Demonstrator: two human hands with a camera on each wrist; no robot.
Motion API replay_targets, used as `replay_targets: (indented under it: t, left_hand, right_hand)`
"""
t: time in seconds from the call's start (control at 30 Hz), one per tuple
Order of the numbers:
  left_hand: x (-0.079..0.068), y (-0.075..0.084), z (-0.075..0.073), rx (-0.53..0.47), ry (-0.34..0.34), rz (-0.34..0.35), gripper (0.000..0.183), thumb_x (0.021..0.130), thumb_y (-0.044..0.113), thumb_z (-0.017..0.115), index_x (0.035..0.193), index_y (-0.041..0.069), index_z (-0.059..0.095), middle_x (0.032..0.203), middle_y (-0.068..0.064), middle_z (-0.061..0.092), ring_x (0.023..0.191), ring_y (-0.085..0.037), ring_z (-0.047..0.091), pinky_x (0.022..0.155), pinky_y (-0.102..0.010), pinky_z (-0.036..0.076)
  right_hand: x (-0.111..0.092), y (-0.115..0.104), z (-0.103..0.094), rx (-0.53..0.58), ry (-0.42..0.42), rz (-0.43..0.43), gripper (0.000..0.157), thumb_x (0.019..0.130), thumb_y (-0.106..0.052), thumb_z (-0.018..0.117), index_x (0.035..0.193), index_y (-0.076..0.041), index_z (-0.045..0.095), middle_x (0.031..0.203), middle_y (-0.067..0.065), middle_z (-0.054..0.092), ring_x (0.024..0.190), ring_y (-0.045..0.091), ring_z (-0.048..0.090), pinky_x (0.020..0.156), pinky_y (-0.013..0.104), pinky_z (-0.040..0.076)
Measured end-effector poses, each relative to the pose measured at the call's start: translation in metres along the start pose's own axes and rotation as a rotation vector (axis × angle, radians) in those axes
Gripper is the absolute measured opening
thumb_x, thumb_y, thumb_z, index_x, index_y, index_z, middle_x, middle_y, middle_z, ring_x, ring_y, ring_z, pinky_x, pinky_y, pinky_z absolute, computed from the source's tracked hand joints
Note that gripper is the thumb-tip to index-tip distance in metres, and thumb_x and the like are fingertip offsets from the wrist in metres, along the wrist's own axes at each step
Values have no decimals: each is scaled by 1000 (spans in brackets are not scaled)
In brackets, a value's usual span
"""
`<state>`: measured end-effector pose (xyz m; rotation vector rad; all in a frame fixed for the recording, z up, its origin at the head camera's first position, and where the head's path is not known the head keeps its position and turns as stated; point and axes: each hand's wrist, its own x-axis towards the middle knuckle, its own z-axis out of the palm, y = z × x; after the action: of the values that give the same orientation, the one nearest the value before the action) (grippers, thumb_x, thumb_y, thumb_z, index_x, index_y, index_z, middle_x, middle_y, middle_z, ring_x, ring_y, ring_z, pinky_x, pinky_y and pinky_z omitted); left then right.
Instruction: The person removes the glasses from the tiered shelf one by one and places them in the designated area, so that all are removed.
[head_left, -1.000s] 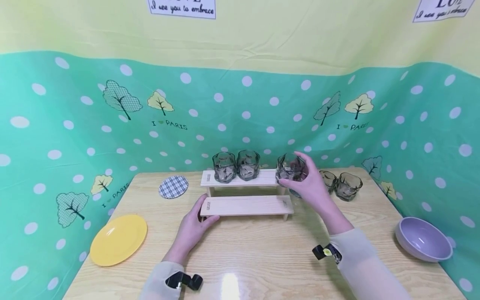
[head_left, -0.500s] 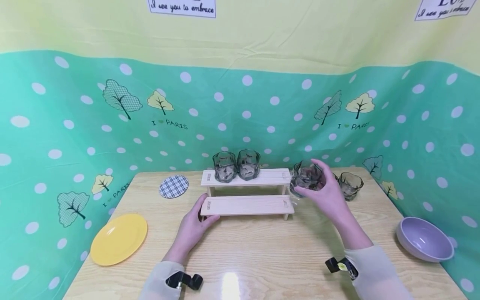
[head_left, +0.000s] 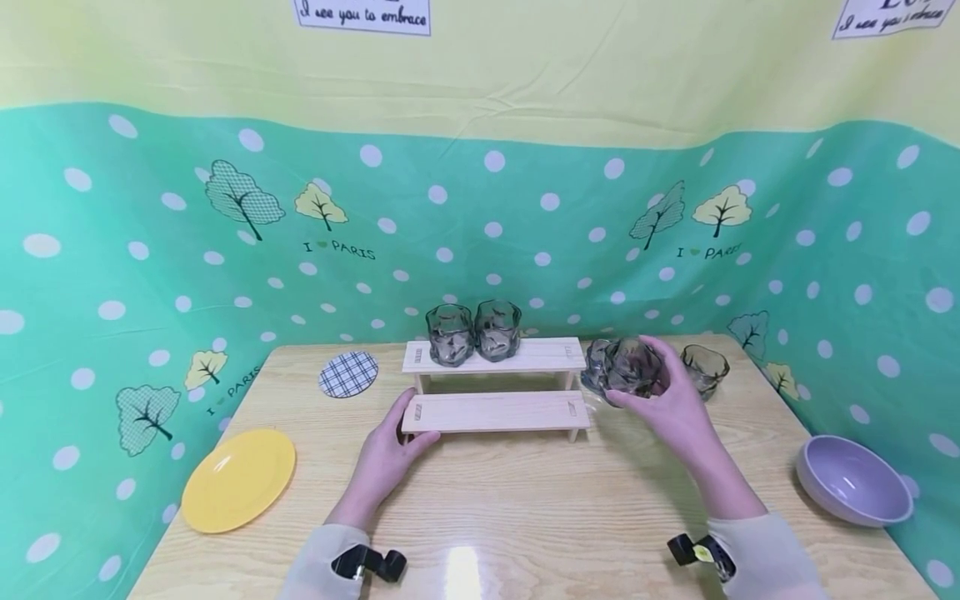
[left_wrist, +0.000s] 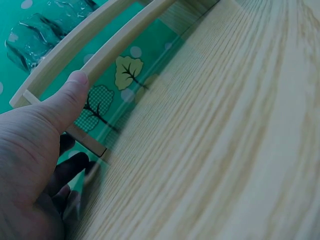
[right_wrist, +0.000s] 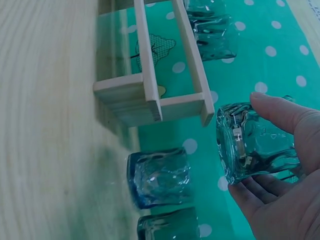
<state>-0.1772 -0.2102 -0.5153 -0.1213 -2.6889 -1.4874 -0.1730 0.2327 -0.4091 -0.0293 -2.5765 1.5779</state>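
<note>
My right hand point(head_left: 671, 404) holds a smoky grey glass tumbler point(head_left: 636, 368) at the right of a two-tier wooden rack point(head_left: 495, 410), thumb and fingers on opposite sides. In the right wrist view the held tumbler point(right_wrist: 257, 142) lies sideways across the picture, apart from the rack. Another tumbler point(head_left: 597, 363) stands close behind it, beside the rack's right end. My left hand point(head_left: 388, 458) grips the left end of the rack's lower tier; in the left wrist view the thumb presses its edge. Two tumblers point(head_left: 474, 333) stand side by side on the upper tier.
One more tumbler point(head_left: 705, 371) stands on the table right of my right hand. A purple bowl point(head_left: 853, 482) is at the right edge, a yellow plate point(head_left: 238, 481) at the left. A checked round coaster point(head_left: 348, 373) lies behind the left hand. A green dotted cloth point(head_left: 480, 208) hangs behind.
My right hand has carried the tumbler from over the upper tier's right end to the right and lower, towards the tumblers on the table. The left hand has stayed on the rack.
</note>
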Motion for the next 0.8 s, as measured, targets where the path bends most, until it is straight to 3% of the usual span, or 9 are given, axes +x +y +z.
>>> replay_targets:
  t: [0.23, 0.3, 0.4, 0.6, 0.8]
  left_hand:
    - [1, -1, 0, 13, 0, -5, 91, 96, 33, 89, 172, 27, 39, 165, -12, 56, 154, -36, 48, 128, -54, 39]
    - [1, -2, 0, 17, 1, -5, 92, 96, 34, 89, 172, 28, 38, 165, -11, 55, 154, -36, 48, 128, -54, 38]
    - [1, -2, 0, 13, 1, -6, 91, 96, 34, 88, 172, 30, 38, 165, -11, 55, 154, -36, 48, 128, -55, 37]
    - [1, -1, 0, 10, -1, -16, 91, 96, 34, 89, 172, 30, 38, 164, -10, 56, 154, -34, 48, 128, -53, 38]
    - [1, -2, 1, -4, 1, -6, 91, 97, 34, 88, 172, 28, 38, 165, -11, 55, 154, -35, 48, 128, -54, 38]
  right_hand:
    - [-2, 13, -2, 6, 5, -19, 115, 86, -32, 99, 175, -23, 28, 169, 25, 39, 155, 53, 37, 127, 71, 29]
    - [-2, 17, -2, 0, 2, -17, 115, 86, -31, 100, 175, -21, 28, 172, 25, 34, 155, 55, 35, 127, 72, 29]
    - [-3, 23, -2, -22, -12, 12, 117, 85, -33, 100, 175, -22, 26, 176, 26, 26, 153, 61, 34, 124, 75, 32]
    - [-4, 34, -1, -67, -42, 63, 123, 83, -40, 100, 176, -29, 22, 175, 31, 26, 147, 66, 38, 114, 84, 36]
    - [-3, 47, 4, -79, -72, 79, 122, 83, -36, 100, 176, -23, 22, 174, 34, 26, 147, 64, 39, 114, 85, 34]
